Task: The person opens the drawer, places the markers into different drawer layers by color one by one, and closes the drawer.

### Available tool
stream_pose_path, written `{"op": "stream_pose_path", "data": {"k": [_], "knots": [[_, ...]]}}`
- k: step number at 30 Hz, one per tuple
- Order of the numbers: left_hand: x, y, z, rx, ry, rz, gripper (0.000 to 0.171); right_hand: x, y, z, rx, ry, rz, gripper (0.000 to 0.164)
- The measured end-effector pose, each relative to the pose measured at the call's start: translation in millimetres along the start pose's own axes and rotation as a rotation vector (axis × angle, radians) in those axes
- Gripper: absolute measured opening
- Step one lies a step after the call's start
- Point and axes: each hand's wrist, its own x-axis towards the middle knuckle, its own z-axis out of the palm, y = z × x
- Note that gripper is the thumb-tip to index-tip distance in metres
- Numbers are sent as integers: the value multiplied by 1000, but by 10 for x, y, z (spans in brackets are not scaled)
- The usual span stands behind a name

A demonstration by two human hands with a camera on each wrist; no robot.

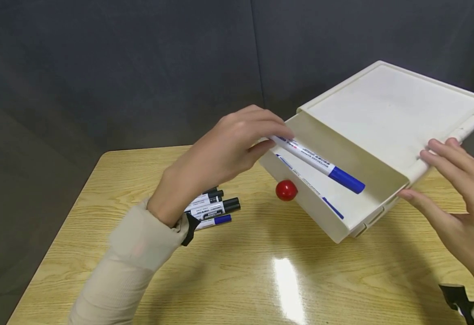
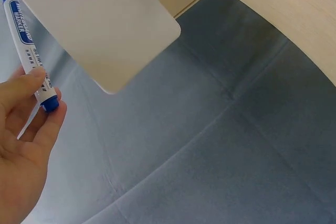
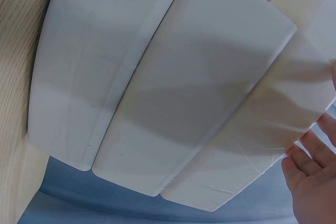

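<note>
My left hand (image 1: 229, 144) pinches a blue whiteboard marker (image 1: 314, 160) by its rear end, its capped end slanting down over the open drawer (image 1: 320, 214). In the left wrist view, thumb and fingers close round the marker's blue tail (image 2: 50, 103). The drawer belongs to a white plastic drawer unit (image 1: 395, 108) and has a round red knob (image 1: 286, 190). Another blue marker (image 1: 302, 178) lies inside, along the front wall, partly hidden. My right hand (image 1: 464, 194) rests its spread fingertips on the unit's right top edge; the right wrist view shows the unit's side panels (image 3: 199, 77).
Several black and blue markers (image 1: 212, 210) lie together on the wooden table (image 1: 237, 275), partly behind my left wrist. A dark grey curtain (image 1: 139, 76) hangs behind the table. The unit stands at the right, angled toward me.
</note>
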Motion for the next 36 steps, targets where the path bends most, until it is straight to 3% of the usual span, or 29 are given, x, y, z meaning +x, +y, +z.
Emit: {"op": "stream_pose_path", "data": {"k": [14, 36], "knots": [[161, 79, 78, 54, -103, -46, 28, -13, 11, -16, -8, 1, -2, 80], [339, 40, 202, 99, -247, -74, 30, 22, -71, -6, 29, 50, -5, 80]]}}
